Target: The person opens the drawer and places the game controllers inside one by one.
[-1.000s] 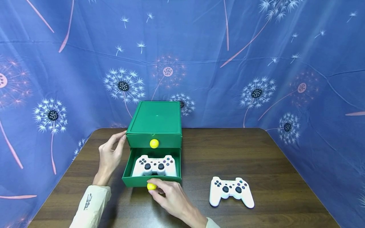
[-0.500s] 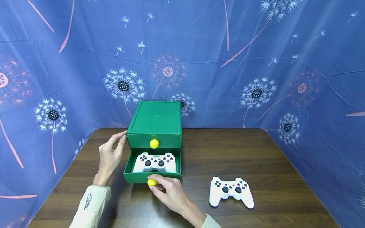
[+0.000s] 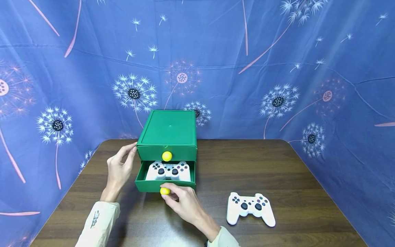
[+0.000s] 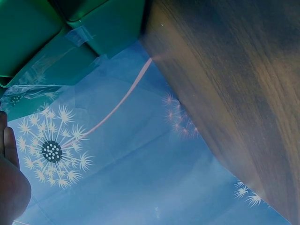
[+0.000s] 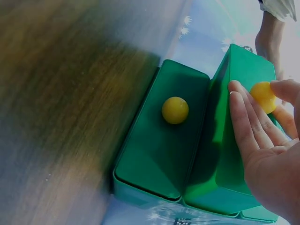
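Observation:
A green drawer cabinet (image 3: 170, 127) stands on the table, with yellow ball knobs on its drawers. My right hand (image 3: 183, 202) pinches the yellow knob (image 3: 165, 191) of the pulled-out drawer (image 3: 182, 186), thumb and index finger on it; the other fingers lie along the drawer front in the right wrist view. Inside that drawer sits a white game controller (image 3: 168, 171), its lower part hidden by the front. My left hand (image 3: 118, 171) touches the cabinet's front left edge with its fingertips; only part of that hand (image 4: 11, 183) shows in the left wrist view.
A second white controller (image 3: 250, 208) lies on the wooden table (image 3: 262, 168) to the right. Above the pulled-out drawer is a closed drawer (image 3: 185, 153); below it, a closed one (image 5: 154, 150) shows in the right wrist view. Blue dandelion-print cloth (image 3: 222, 89) hangs behind.
My right hand has pushed the drawer partway into the cabinet, carrying the controller back with it. My left hand keeps its place at the cabinet edge.

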{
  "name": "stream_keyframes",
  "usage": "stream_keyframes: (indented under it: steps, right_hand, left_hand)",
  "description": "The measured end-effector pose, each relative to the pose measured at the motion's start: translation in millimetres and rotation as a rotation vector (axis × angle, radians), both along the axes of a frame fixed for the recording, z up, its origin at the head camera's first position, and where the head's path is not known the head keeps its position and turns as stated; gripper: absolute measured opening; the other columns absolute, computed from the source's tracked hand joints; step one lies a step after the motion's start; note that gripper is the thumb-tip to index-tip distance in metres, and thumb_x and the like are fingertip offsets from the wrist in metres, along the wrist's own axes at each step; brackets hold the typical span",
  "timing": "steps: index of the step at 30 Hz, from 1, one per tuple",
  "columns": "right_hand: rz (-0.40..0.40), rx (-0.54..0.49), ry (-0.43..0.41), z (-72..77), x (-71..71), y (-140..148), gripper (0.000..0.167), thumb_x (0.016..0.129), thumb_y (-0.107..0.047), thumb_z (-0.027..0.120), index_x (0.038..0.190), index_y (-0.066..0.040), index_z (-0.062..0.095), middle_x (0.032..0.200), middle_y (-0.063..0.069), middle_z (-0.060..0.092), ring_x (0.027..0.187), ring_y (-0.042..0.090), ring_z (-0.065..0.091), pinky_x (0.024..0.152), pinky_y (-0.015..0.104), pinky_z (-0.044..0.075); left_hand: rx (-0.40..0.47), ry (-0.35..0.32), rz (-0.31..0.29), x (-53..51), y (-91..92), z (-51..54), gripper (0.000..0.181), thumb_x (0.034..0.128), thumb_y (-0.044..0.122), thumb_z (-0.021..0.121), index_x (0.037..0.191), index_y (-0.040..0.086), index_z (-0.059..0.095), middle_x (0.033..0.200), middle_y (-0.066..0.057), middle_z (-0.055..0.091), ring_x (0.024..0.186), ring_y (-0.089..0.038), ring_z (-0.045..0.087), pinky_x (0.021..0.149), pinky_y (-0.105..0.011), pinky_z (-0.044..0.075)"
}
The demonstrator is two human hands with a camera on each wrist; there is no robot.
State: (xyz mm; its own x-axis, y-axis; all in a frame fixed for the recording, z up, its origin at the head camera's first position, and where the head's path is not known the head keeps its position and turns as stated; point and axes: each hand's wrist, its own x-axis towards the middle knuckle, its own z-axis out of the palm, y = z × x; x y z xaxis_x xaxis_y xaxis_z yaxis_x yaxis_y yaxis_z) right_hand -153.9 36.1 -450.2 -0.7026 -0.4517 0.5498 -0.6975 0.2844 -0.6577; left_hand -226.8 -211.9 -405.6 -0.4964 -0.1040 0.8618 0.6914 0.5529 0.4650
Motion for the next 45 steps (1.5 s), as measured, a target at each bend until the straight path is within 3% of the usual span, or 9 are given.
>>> stream_keyframes:
  steps: [6, 16, 25, 45]
  right_hand:
    - [-0.009, -0.011, 0.005, -0.4, -6.7, -0.4, 0.024, 0.097, -0.006, 0.074, 0.121, -0.008, 0.071, 0.099, 0.002, 0.075, 0.082, -0.001, 0.065, 0.075, 0.013, 0.055]
    - [-0.023, -0.022, 0.022, -2.3, -17.3, -0.7, 0.025, 0.097, -0.007, 0.074, 0.122, -0.008, 0.072, 0.098, 0.003, 0.075, 0.080, -0.001, 0.066, 0.073, 0.013, 0.055]
    - [-0.030, -0.003, 0.051, -1.0, -28.6, -3.3, 0.025, 0.095, -0.007, 0.075, 0.121, -0.008, 0.072, 0.094, 0.002, 0.075, 0.079, -0.001, 0.066, 0.072, 0.012, 0.054]
    - [-0.062, -0.027, 0.069, -4.1, -43.1, -3.8, 0.026, 0.094, -0.005, 0.076, 0.120, -0.008, 0.074, 0.091, 0.002, 0.076, 0.077, 0.002, 0.068, 0.071, 0.016, 0.057]
  left_hand:
    - [-0.008, -0.014, 0.008, 0.3, 0.1, 1.1, 0.025, 0.0925, -0.013, 0.069, 0.114, -0.003, 0.075, 0.105, -0.016, 0.077, 0.100, 0.010, 0.063, 0.087, -0.011, 0.048]
    - [0.009, 0.029, 0.027, -4.6, -0.1, -4.7, 0.029, 0.0851, -0.021, 0.071, 0.109, -0.004, 0.076, 0.099, -0.018, 0.077, 0.096, 0.007, 0.064, 0.085, -0.010, 0.048]
    - [0.001, -0.001, 0.012, -0.3, -1.1, 0.8, 0.024, 0.0917, -0.015, 0.069, 0.113, -0.004, 0.075, 0.104, -0.017, 0.077, 0.100, 0.010, 0.063, 0.087, -0.011, 0.048]
    - [0.013, 0.029, 0.016, -3.1, 1.4, 0.3, 0.027, 0.0874, -0.019, 0.071, 0.110, -0.004, 0.076, 0.100, -0.017, 0.077, 0.099, 0.010, 0.063, 0.087, -0.011, 0.048]
